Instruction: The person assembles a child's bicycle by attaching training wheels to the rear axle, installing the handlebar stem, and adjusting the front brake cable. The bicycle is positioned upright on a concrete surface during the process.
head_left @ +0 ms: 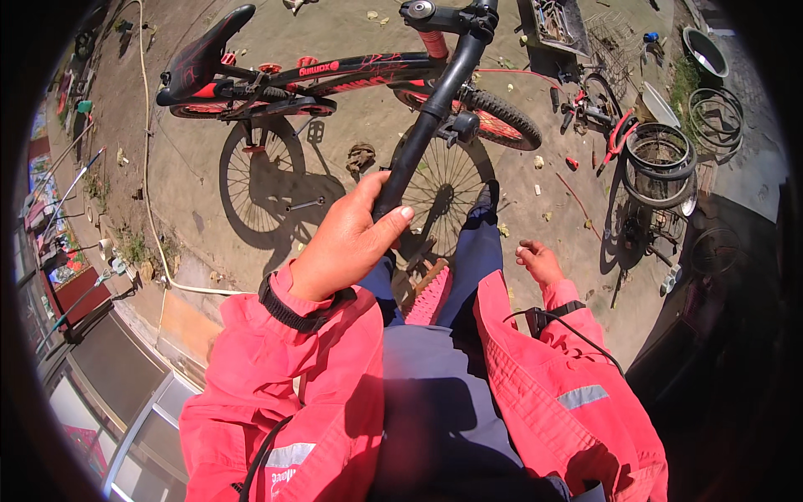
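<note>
My left hand (347,243) is wrapped round the near end of a black bicycle handlebar (427,125), thumb along one side and fingers on the other. The black and red bicycle (360,75) stands across the upper part of the view, its saddle (205,58) to the left and its front wheel (502,121) turned to the right. Near my right knee hangs my right hand (542,263), its fingers loosely curled and apart, with nothing visible in them. Between my legs shows a pink ridged thing (428,299) whose kind I cannot make out.
A wrench (306,203) and a brown lump (360,157) lie on the concrete below the bicycle. To the right are stacked wheel rims and tyres (661,163), bike parts (590,109) and a tool tray (552,23). A pale hose (147,167) runs along the left.
</note>
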### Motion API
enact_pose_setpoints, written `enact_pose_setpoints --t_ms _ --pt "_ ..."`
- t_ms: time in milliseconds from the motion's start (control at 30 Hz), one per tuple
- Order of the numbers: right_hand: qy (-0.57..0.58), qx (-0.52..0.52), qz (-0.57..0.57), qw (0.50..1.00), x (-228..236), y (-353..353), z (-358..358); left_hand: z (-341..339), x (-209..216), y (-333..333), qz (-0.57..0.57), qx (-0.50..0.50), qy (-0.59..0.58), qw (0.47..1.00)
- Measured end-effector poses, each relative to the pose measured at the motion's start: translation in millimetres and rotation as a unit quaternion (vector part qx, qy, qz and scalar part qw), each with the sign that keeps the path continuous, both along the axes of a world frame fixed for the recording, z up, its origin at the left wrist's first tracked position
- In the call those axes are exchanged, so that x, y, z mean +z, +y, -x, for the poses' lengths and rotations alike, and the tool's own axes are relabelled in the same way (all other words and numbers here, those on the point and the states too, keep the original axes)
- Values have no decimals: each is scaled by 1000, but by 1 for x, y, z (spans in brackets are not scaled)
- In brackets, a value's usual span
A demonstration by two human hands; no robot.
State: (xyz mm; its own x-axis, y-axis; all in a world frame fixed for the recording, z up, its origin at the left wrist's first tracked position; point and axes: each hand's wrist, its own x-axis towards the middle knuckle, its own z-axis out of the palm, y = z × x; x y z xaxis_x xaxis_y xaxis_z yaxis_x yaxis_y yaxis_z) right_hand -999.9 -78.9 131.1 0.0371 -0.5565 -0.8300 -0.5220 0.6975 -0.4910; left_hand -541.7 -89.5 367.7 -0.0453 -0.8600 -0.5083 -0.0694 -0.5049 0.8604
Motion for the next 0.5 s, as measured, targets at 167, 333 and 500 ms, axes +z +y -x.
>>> enact_pose_setpoints --t_ms 167,333,500 --pt "4 -17 -29 999 17 20 -11 -10 9 -10 -24 -42 -6 999" --pt "29 20 -27 999 -19 9 2 -4 -1 -18 -14 -14 10 1000" --pt "7 112 35 993 -41 -16 -5 8 -5 -25 -37 21 33 999"
